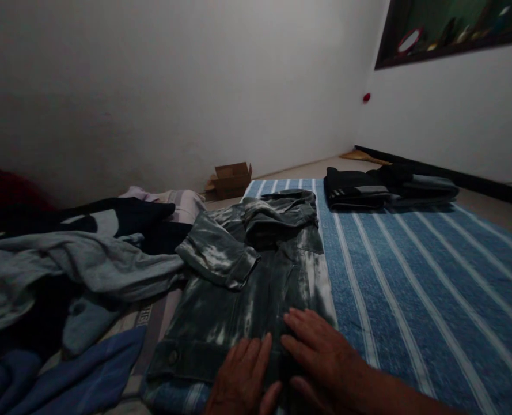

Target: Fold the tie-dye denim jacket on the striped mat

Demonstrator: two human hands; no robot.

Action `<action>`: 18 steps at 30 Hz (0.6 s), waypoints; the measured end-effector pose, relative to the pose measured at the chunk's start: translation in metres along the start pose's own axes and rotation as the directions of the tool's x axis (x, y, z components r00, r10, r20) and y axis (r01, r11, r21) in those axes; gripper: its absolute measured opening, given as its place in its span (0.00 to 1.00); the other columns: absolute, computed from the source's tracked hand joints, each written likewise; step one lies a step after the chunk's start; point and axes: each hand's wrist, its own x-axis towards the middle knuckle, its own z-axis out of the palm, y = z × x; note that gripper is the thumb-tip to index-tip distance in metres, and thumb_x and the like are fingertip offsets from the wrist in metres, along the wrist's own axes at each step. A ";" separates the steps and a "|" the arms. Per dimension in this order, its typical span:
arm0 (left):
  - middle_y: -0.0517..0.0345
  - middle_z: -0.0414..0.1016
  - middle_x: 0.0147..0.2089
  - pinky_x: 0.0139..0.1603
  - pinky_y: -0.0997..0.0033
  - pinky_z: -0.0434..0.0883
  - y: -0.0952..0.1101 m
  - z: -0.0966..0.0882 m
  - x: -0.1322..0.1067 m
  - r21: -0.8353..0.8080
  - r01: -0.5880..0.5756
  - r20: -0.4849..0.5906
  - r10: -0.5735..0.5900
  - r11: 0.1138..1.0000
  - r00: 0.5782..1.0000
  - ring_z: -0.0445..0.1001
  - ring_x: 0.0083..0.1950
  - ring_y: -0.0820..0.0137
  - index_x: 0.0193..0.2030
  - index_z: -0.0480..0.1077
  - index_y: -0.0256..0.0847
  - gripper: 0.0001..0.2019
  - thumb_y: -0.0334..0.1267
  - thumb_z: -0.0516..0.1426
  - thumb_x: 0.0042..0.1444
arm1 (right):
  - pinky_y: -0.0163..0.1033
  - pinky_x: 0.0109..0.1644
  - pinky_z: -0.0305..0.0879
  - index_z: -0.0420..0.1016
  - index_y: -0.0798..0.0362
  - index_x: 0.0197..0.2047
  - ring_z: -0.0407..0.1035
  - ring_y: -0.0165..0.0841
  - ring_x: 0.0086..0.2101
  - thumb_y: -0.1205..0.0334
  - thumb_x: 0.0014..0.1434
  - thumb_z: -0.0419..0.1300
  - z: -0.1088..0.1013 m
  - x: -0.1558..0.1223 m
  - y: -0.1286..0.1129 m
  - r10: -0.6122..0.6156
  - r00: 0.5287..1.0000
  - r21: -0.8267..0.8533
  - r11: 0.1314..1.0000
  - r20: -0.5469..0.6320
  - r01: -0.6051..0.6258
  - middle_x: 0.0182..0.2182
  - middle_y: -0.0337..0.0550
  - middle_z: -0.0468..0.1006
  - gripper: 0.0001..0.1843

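you're in a dim room with plain white walls (173,86) meeting at a corner ahead. a dark-framed recess (450,29) sits high on the right wall, with a small red dot (367,97) below its left end. a dark baseboard (454,173) runs along the pale floor (307,168). an open cardboard box (231,178) rests against the far wall. a blue striped mat (411,276) covers the floor before you.
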 end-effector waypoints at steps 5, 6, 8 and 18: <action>0.48 0.75 0.46 0.46 0.66 0.71 -0.008 0.006 0.003 0.000 -0.054 -0.096 0.054 0.999 0.994 0.73 0.45 0.63 0.61 0.60 0.36 0.23 0.43 0.50 0.61 | 0.69 0.62 0.39 0.48 0.49 0.69 0.36 0.55 0.65 0.37 0.58 0.54 0.018 0.001 0.014 0.194 0.957 0.040 0.978 0.214 -0.207 0.67 0.56 0.44 0.43; 0.48 0.75 0.45 0.45 0.66 0.71 -0.009 0.005 0.003 -0.001 -0.057 -0.100 0.057 0.998 0.993 0.73 0.44 0.63 0.61 0.60 0.36 0.23 0.43 0.50 0.61 | 0.70 0.62 0.38 0.47 0.47 0.70 0.35 0.56 0.65 0.35 0.59 0.52 0.021 0.001 0.016 0.207 0.951 0.046 0.974 0.229 -0.223 0.67 0.56 0.43 0.43; 0.50 0.75 0.44 0.44 0.65 0.72 -0.010 -0.001 0.005 -0.017 -0.042 -0.061 0.041 0.999 0.997 0.73 0.43 0.62 0.60 0.61 0.38 0.23 0.41 0.53 0.58 | 0.71 0.62 0.36 0.46 0.46 0.70 0.35 0.55 0.65 0.34 0.59 0.51 0.023 0.000 0.016 0.219 0.946 0.055 0.970 0.239 -0.238 0.67 0.55 0.43 0.43; 0.45 0.69 0.57 0.60 0.60 0.67 -0.018 -0.036 0.125 -0.311 0.055 0.162 -0.004 0.949 0.987 0.66 0.60 0.61 0.53 0.67 0.36 0.16 0.34 0.52 0.58 | 0.76 0.57 0.36 0.43 0.46 0.70 0.35 0.61 0.64 0.32 0.58 0.50 0.018 0.009 0.013 0.194 0.941 0.041 0.976 0.277 -0.213 0.67 0.60 0.43 0.46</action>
